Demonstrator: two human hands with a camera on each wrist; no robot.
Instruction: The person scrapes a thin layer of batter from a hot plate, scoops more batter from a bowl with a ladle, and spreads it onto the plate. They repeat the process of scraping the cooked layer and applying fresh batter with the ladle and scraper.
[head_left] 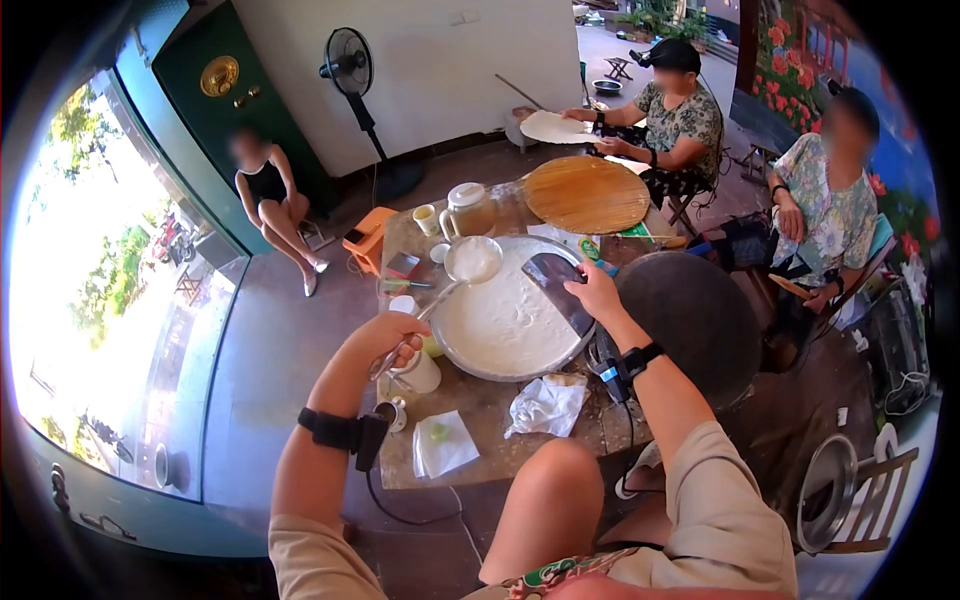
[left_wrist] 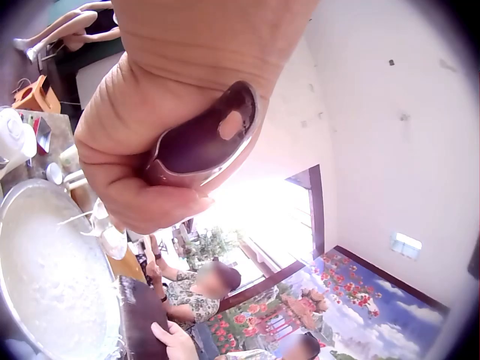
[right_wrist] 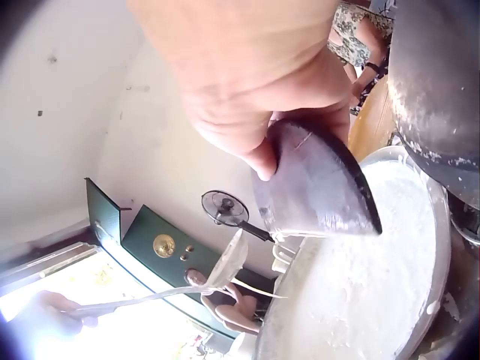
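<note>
My left hand (head_left: 388,340) grips the metal handle (left_wrist: 196,150) of a ladle (head_left: 474,260). White batter fills the ladle's bowl, which hangs over the left rim of a wide metal basin (head_left: 446,352). More of the thick white batter (head_left: 485,325) lies in the basin. In my right hand (head_left: 598,292) is a dark, half-round scraper (right_wrist: 319,176), pinched by thumb and fingers at its upper edge. The scraper stands tilted over the basin's right side, with pale batter along its lower edge. Ladle and scraper are apart.
A large dark round griddle (head_left: 690,325) stands close on the right. Behind the basin are a round wooden board (head_left: 587,194) and a pitcher (head_left: 468,210). A crumpled white cloth (head_left: 548,405) lies in front. Several people sit around; one holds a thin pale sheet (head_left: 556,128).
</note>
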